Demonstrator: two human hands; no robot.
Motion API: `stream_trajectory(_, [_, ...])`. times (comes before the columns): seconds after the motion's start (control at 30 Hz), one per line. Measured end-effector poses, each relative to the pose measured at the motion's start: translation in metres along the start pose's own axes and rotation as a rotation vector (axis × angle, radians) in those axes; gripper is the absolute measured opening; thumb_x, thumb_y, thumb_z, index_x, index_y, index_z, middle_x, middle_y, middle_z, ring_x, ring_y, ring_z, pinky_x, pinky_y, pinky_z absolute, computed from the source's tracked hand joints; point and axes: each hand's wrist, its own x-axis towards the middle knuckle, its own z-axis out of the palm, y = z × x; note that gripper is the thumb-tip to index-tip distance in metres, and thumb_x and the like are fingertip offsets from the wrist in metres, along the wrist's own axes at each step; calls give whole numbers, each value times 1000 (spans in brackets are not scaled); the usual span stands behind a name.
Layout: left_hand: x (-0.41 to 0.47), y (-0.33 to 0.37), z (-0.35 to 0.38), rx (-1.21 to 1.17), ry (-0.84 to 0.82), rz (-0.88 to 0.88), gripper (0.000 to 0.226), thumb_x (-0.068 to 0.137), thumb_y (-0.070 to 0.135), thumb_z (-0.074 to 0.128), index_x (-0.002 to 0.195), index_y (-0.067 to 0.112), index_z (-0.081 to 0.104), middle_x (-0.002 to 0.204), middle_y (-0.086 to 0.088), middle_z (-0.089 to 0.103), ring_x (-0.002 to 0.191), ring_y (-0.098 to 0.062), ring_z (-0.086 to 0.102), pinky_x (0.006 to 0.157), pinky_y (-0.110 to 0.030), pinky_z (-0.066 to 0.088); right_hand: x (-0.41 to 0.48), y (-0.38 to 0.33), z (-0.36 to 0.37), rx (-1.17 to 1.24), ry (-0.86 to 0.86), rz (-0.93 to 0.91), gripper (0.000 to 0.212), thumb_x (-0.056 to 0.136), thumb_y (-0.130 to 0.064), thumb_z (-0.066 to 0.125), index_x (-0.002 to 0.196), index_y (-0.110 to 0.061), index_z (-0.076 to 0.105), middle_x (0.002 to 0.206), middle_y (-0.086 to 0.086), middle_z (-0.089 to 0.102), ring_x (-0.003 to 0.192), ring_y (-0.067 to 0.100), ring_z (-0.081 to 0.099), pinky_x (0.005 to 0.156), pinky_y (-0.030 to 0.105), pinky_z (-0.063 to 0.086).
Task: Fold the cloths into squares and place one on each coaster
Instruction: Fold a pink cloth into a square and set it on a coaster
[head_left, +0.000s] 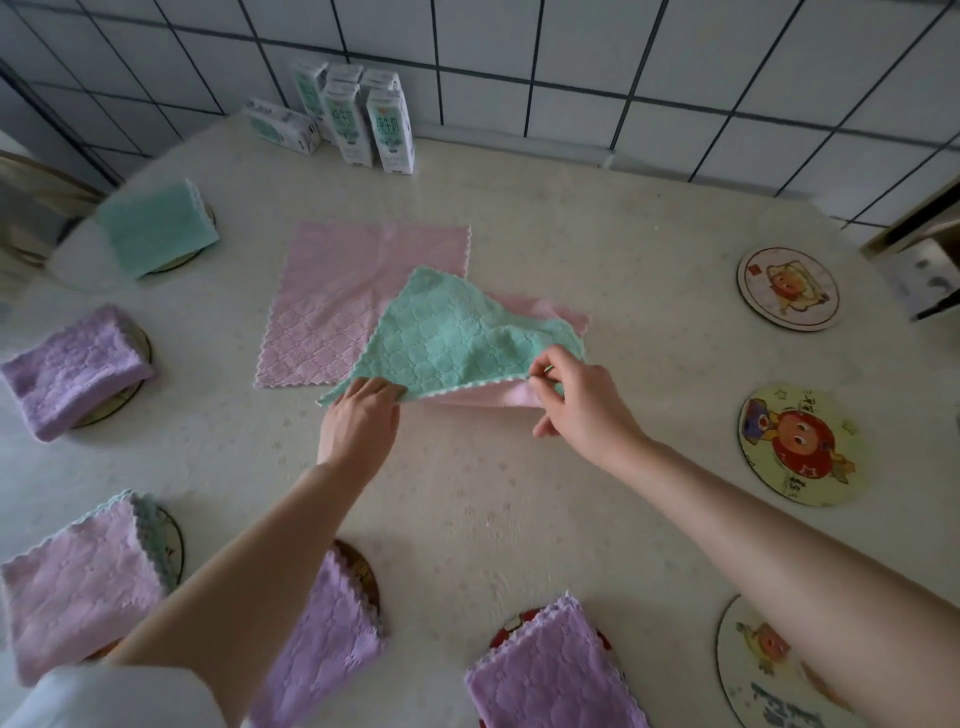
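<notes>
the left hand (358, 415) grips the near left corner of the green cloth (452, 338), fingers curled over it. the right hand (576, 400) pinches the same near edge further right between thumb and forefinger, where a pink layer (483, 399) shows beneath. whether that pink is the cloth's other face or a second cloth, i cannot tell. the green cloth lies just above both hands in the middle of the frame, its near edge lifted a little, its far corner pointing up the frame, its middle rumpled. it looks light, soft and quilted, likely to sag and crease wherever it is not held and to cling to what lies under it. the corners and the scalloped edge are therefore the places to hold, two at once, to keep a fold square. it overlaps the lower right of a pink cloth (332, 312) spread flat on the table (597, 234). three bare coasters (787, 288) sit at the right, well apart from the hands; those down the left and along the bottom carry folded cloths (72, 369). cartons (363, 124) stand at the top.
</notes>
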Motion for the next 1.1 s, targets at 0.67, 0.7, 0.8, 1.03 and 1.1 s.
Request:
stream_trajectory(0.67, [138, 85, -163, -284, 349, -19, 24, 93, 7, 50, 107, 3, 69, 101, -16, 70, 86, -23, 60, 75, -27, 42, 72, -66, -161, 34, 517, -118, 7, 95, -13, 46, 90, -17, 48, 88, 5, 64, 81, 18, 68, 60, 28, 48])
stream_trajectory(0.7, [138, 95, -168, -280, 375, 14, 23, 93, 7, 50, 106, 2, 69, 100, -16, 70, 84, -21, 60, 75, -26, 41, 67, -64, -171, 45, 540, -143, 8, 96, -13, 45, 90, -18, 47, 88, 4, 64, 83, 19, 68, 61, 29, 50])
stream_trajectory(0.8, [130, 125, -173, -256, 445, 112, 24, 90, 4, 50, 104, 3, 69, 98, -14, 70, 86, -26, 63, 75, -28, 43, 45, -54, -196, 53, 611, -203, 5, 96, -13, 46, 93, -17, 48, 85, -2, 60, 84, 15, 66, 67, 29, 51])
stream_trajectory(1.03, [66, 202, -136, -230, 477, 242, 24, 85, -4, 55, 106, -2, 68, 101, -16, 69, 90, -27, 63, 85, -31, 48, -36, 8, -234, -16, 670, -281, 2, 94, -10, 48, 94, -11, 50, 81, 1, 61, 66, 3, 53, 57, 3, 38])
stream_trajectory(1.1, [41, 221, -114, -227, 440, 237, 27, 82, -7, 57, 106, -2, 68, 103, -17, 69, 92, -29, 64, 87, -34, 49, -62, 38, -238, -25, 641, -271, 2, 93, -12, 52, 94, -11, 51, 85, 3, 62, 69, 9, 58, 59, 6, 43])
